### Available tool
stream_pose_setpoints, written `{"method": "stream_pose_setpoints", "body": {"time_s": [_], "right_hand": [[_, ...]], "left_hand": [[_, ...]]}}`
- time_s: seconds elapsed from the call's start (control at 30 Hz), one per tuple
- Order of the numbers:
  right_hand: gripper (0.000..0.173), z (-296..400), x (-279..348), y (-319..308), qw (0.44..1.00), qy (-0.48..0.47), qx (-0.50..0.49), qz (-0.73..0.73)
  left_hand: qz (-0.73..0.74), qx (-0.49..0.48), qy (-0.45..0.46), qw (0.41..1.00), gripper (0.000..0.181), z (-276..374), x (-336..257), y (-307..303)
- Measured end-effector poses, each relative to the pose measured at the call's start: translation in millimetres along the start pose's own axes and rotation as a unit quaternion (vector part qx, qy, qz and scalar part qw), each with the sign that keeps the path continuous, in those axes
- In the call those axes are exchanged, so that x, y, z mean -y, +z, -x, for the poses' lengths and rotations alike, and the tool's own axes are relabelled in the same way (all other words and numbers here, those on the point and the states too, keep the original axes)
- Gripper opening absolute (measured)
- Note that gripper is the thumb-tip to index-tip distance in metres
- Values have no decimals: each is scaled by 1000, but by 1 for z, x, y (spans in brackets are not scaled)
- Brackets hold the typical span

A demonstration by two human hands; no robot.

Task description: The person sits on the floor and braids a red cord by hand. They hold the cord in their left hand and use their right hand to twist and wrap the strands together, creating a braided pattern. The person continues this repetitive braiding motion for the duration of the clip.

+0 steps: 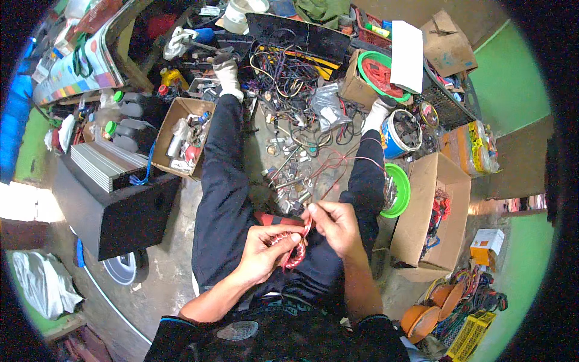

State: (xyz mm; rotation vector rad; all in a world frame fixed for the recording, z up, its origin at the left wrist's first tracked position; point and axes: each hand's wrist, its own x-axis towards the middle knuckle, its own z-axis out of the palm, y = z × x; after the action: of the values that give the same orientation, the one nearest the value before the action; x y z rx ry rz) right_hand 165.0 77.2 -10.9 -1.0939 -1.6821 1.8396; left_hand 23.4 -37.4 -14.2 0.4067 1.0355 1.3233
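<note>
My left hand (260,253) pinches a coil wound with red and copper-coloured wire (296,258) over my lap, its thumb on top of the ring. Part of the ring is covered by my fingers. My right hand (335,226) is close by on the right, thumb and forefinger closed on a red wire strand (308,225) that rises from the coil. Thin red wires (337,157) trail across the floor and over my right leg. Loose metal parts (289,181) lie between my legs, just beyond my hands.
A cardboard box of parts (171,156) stands at left, near a black cabinet (131,221) bearing a finned metal case (108,165). Ahead lies a cable tangle (280,74). At right are a green basin (404,192), an open cardboard box (414,217) and a blue-and-white bucket (390,138).
</note>
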Motion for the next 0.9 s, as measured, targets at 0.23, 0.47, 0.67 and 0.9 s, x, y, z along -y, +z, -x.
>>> {"method": "stream_pose_setpoints", "body": {"time_s": [0.23,0.47,0.67,0.9], "right_hand": [[17,-20,-3,-23,978,-126,-139,90],[33,-75,44,-139,889,-148,-407,-150],[38,-7,-43,-34,965,-110,-209,-113],[6,-15,6,-28,936,-242,-182,182]], "left_hand": [[6,11,-8,1000,20,0,0,1],[115,30,-81,990,21,-1,3,-5],[186,40,-114,975,23,-17,6,-4],[133,33,-79,987,24,-12,1,-3]]}}
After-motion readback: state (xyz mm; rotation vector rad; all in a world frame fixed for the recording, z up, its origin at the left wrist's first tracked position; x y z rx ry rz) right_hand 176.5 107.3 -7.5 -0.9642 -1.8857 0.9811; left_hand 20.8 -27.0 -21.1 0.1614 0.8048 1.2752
